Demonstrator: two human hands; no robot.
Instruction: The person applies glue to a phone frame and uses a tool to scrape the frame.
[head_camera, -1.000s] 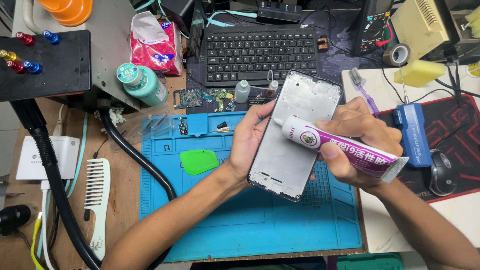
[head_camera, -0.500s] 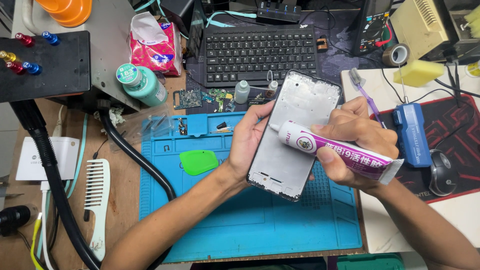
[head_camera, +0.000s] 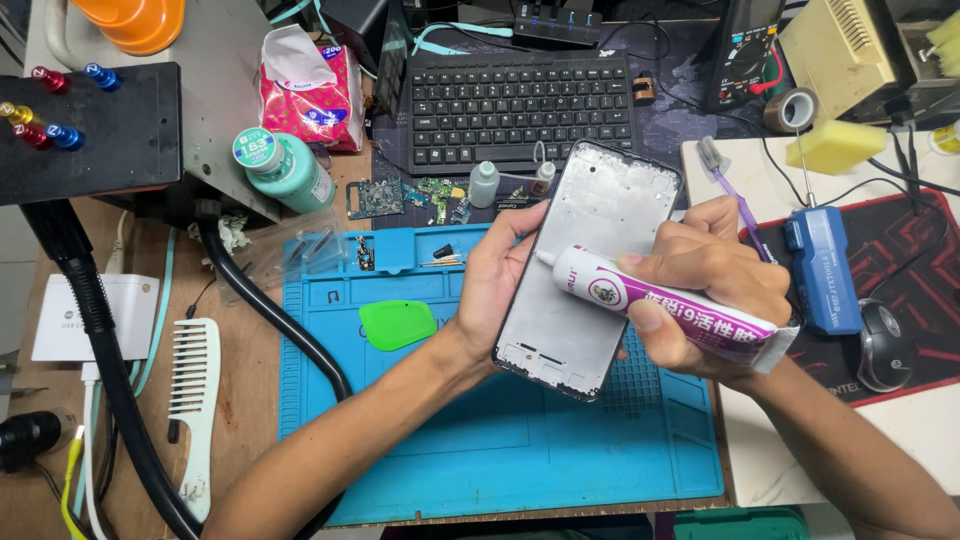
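Observation:
My left hand (head_camera: 492, 283) grips the left edge of a bare silver phone frame (head_camera: 590, 215), held tilted above the blue work mat (head_camera: 480, 450). My right hand (head_camera: 705, 275) is closed around a white and purple glue tube (head_camera: 665, 305). The tube lies across the frame, and its white nozzle tip touches the frame's left inner edge close to my left thumb. The lower part of the frame sticks out below the tube, over the mat.
A green plastic pry tool (head_camera: 397, 324) lies on the mat's left part. Behind are a black keyboard (head_camera: 515, 100), small bottles (head_camera: 484, 184), circuit boards (head_camera: 400, 198) and a teal bottle (head_camera: 285, 168). A blue electric screwdriver (head_camera: 820, 270), toothbrush (head_camera: 735, 195) and mouse (head_camera: 885, 345) lie right; a white comb (head_camera: 195, 400) left.
The glue tube's nozzle has slid a little down and left along the frame's left inner edge. My left hand and the frame have stayed nearly still.

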